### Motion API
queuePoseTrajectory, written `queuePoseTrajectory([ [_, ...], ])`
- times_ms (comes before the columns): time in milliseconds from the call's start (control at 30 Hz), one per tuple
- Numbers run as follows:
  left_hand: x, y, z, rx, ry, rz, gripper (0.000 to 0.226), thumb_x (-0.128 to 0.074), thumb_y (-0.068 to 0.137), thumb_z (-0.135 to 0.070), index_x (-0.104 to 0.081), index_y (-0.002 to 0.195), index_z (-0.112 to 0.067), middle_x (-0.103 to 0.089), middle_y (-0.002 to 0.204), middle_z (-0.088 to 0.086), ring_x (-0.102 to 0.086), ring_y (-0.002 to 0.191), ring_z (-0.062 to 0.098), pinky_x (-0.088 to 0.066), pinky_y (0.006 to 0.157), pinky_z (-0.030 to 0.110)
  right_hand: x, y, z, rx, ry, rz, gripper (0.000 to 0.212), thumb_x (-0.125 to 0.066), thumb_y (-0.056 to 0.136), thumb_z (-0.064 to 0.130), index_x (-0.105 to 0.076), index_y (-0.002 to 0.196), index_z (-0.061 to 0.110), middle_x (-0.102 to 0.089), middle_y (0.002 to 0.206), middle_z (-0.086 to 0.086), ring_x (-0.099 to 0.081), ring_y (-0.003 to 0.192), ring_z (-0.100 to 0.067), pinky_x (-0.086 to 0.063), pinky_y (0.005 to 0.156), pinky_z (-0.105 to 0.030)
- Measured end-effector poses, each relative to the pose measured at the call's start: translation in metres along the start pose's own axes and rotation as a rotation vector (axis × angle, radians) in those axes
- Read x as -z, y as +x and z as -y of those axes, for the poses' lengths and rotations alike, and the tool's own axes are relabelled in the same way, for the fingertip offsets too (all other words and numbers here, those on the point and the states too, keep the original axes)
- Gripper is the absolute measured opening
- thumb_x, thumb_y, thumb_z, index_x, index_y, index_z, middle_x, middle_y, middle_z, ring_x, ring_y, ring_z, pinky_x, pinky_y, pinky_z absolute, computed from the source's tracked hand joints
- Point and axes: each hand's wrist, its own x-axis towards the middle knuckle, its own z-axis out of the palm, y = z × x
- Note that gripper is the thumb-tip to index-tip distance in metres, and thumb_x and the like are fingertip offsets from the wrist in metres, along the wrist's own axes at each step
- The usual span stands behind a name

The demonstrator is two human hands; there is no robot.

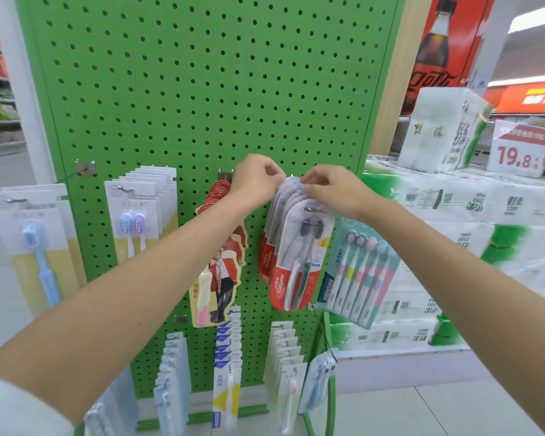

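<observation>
At the bottom left corner a white sleeve [10, 410] is seen, and both bare forearms are stretched forward from the lower edge toward the display. Low on the board, rows of blue and white toothbrush cards [173, 372] are hung on hooks. Higher up, the left hand [256, 180] is raised to the top of the Colgate toothbrush packs [291, 256]; its fingers are curled, and the upper edge of the stack is pinched between thumb and fingertips. The right hand [329, 191] is set just beside it with fingers bent, and the top of the front packs is pinched there as well. The packs are hung as a fanned stack in the middle of the green pegboard [202, 89]. Red figure-shaped cards [224, 247] are hung just to their left, and a multicoloured brush pack [359, 278] just to their right, below the right wrist. Further left, cards with capped brushes [136, 221] are hung in a row. Beyond the board on the right, wrapped tissue bundles [453, 209] are stacked, a price sign [519, 149] marked 19.8 is stood on them, and a cola poster [438, 51] is seen behind
</observation>
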Motion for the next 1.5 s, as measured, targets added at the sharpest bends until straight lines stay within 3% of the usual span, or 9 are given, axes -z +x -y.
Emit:
queuePoseTrajectory([
  [167,-0.003,0.009,0.003,-0.032,0.137,0.140,0.004,-0.070,0.090,-0.019,-0.069,0.092,-0.016,-0.068,0.110,0.006,-0.063,0.082,0.014,-0.047,0.069,0.025,-0.005,-0.001,-0.002,0.013,-0.003,0.073,0.030,-0.047,0.100,0.023,-0.065,0.124,0.017,-0.065,0.123,-0.001,-0.059,0.110,-0.016,-0.046,0.097,-0.030],
  [267,-0.010,0.012,0.004,-0.031,0.175,0.180,0.006,-0.073,0.088,-0.020,-0.068,0.087,-0.017,-0.064,0.126,0.013,-0.062,0.114,0.031,-0.051,0.085,0.037,-0.006,-0.002,-0.004,0.030,-0.019,0.068,0.029,-0.046,0.101,0.024,-0.065,0.122,0.021,-0.066,0.120,-0.001,-0.060,0.109,-0.019,-0.047,0.096,-0.034],
  [333,-0.012,0.015,0.005,-0.020,0.195,0.188,0.006,-0.072,0.089,-0.019,-0.067,0.085,-0.018,-0.063,0.129,0.015,-0.062,0.113,0.033,-0.052,0.093,0.041,-0.007,-0.003,-0.004,0.051,-0.022,0.070,0.029,-0.045,0.101,0.027,-0.066,0.121,0.023,-0.067,0.119,-0.003,-0.061,0.108,-0.021,-0.047,0.096,-0.035],
  [433,-0.014,0.018,0.006,0.018,0.182,0.244,0.005,-0.067,0.092,-0.012,-0.070,0.095,-0.010,-0.065,0.121,0.018,-0.068,0.084,0.027,-0.059,0.082,0.042,-0.010,-0.005,-0.005,0.077,-0.034,0.088,0.037,-0.045,0.101,0.040,-0.069,0.113,0.014,-0.068,0.115,-0.015,-0.062,0.103,-0.034,-0.048,0.096,-0.045],
  [600,-0.007,0.020,0.004,0.044,0.197,0.234,0.013,-0.070,0.089,-0.008,-0.070,0.101,-0.002,-0.067,0.110,0.014,-0.073,0.080,0.028,-0.061,0.075,0.041,-0.013,-0.012,0.000,0.113,0.016,0.093,0.034,-0.047,0.101,0.040,-0.066,0.123,0.021,-0.061,0.127,0.006,-0.056,0.110,-0.010,-0.041,0.094,-0.028],
  [900,0.012,0.005,0.003,0.034,0.391,0.110,0.006,-0.064,0.091,-0.005,-0.070,0.090,-0.005,-0.069,0.089,0.008,-0.071,0.064,0.018,-0.059,0.065,0.031,-0.017,-0.010,0.002,0.083,-0.017,0.083,0.034,-0.046,0.102,0.037,-0.061,0.128,0.020,-0.056,0.138,0.000,-0.052,0.124,-0.018,-0.036,0.093,-0.025],
  [1133,0.021,-0.013,0.002,0.103,0.382,0.095,0.008,-0.059,0.090,-0.007,-0.060,0.082,-0.008,-0.056,0.084,0.007,-0.073,0.060,0.023,-0.061,0.078,0.042,-0.015,-0.016,0.009,0.070,-0.034,0.060,0.038,-0.043,0.103,0.036,-0.058,0.134,0.019,-0.059,0.137,-0.004,-0.056,0.122,-0.025,-0.041,0.096,-0.028],
  [1400,0.030,-0.047,-0.003,0.091,0.392,0.032,0.023,-0.064,0.090,-0.016,-0.054,0.070,-0.009,-0.062,0.068,0.009,-0.068,0.057,0.022,-0.051,0.054,0.027,-0.021,-0.038,0.024,0.143,-0.187,-0.186,0.031,-0.052,0.098,0.023,-0.060,0.127,0.014,-0.060,0.126,-0.007,-0.049,0.121,-0.022,-0.039,0.105,-0.038],
  [1500,0.039,-0.062,-0.006,0.096,0.357,0.025,0.034,-0.063,0.089,-0.014,-0.044,0.061,-0.013,-0.057,0.070,0.008,-0.071,0.067,0.029,-0.053,0.062,0.032,-0.027,-0.048,0.032,0.142,-0.189,-0.220,0.027,-0.052,0.095,0.014,-0.062,0.121,0.013,-0.060,0.119,-0.006,-0.050,0.115,-0.022,-0.039,0.101,-0.034],
])
